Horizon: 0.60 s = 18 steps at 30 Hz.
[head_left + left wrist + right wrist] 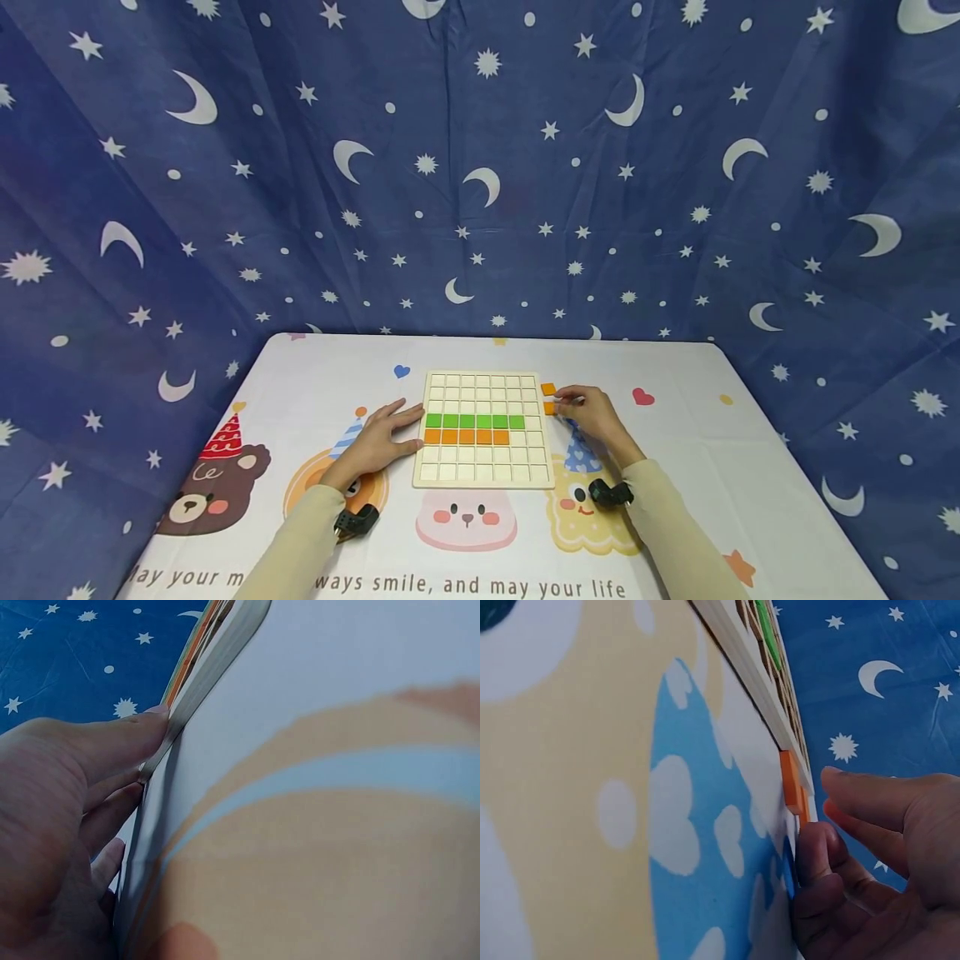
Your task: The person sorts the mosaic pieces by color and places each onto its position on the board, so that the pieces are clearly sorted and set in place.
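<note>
A pale wooden grid board (483, 476) lies on the table, with a row of green tiles (467, 422) and, just below it, a row of orange tiles (467, 437). My left hand (381, 443) rests at the board's left side; its thumb (127, 742) touches the edge, with the other fingers spread along it. Beside the right edge are two loose orange tiles, the farther one (548, 389) and the nearer one (550, 408). My right hand (591, 412) is right by them. In the right wrist view, thumb and forefinger stand apart beside the nearer tile (790, 782), gripping nothing.
A white tablecloth (360, 354) printed with cartoon figures and lettering covers the table. Behind the table hangs a blue curtain (420, 275) with moons and stars. A dark wrist device sits on the left (356, 522) and the right wrist (611, 492).
</note>
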Motion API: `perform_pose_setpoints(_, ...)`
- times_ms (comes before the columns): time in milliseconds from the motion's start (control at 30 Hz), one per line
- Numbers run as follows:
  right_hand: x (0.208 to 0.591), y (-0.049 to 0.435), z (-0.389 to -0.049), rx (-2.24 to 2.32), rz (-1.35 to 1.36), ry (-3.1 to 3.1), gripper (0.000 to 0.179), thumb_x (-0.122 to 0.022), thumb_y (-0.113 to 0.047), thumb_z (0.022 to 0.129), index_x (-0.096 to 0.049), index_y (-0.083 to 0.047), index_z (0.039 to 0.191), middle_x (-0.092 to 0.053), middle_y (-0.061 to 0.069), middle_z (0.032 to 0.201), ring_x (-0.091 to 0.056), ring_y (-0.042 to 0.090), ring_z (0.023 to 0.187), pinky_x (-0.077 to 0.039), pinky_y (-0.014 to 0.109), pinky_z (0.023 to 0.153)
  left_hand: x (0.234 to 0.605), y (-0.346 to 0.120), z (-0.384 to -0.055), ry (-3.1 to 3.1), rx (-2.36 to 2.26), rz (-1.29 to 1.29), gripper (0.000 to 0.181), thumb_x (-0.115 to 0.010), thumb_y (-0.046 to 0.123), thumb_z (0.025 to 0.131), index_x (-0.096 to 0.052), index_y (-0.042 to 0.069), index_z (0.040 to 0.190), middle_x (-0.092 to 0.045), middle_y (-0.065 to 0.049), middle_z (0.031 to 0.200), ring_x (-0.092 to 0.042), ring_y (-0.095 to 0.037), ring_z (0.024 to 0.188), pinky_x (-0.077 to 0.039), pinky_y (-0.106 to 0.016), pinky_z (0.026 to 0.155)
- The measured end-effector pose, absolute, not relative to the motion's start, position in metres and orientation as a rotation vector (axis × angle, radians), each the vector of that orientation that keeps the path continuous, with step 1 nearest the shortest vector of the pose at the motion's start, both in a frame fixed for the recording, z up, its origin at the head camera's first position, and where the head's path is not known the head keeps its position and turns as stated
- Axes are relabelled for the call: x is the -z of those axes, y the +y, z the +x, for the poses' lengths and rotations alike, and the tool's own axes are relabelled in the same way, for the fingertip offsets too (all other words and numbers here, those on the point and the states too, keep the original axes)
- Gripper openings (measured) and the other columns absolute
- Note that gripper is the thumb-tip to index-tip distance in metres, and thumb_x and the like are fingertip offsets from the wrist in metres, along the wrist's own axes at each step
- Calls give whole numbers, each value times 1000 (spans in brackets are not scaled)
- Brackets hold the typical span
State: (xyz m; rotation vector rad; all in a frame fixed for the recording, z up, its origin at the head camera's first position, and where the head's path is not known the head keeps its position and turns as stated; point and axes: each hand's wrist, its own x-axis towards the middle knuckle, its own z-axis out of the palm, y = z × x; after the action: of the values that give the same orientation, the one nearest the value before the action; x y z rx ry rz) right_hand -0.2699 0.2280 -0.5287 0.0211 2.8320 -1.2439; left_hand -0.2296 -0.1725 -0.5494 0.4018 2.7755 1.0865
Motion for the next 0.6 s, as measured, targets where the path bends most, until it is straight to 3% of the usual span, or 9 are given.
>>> perform_pose_setpoints(600, 536, 224, -275, 1187, 35, 2829, 22, -75, -11, 85, -76, -10, 108, -70, 5, 92, -56, 17, 78, -47, 25, 70, 544, -172, -228, 2773, -1084, 422, 64, -75, 35, 87, -51, 21, 145, -41, -2, 157, -20, -40, 150, -19, -68, 115)
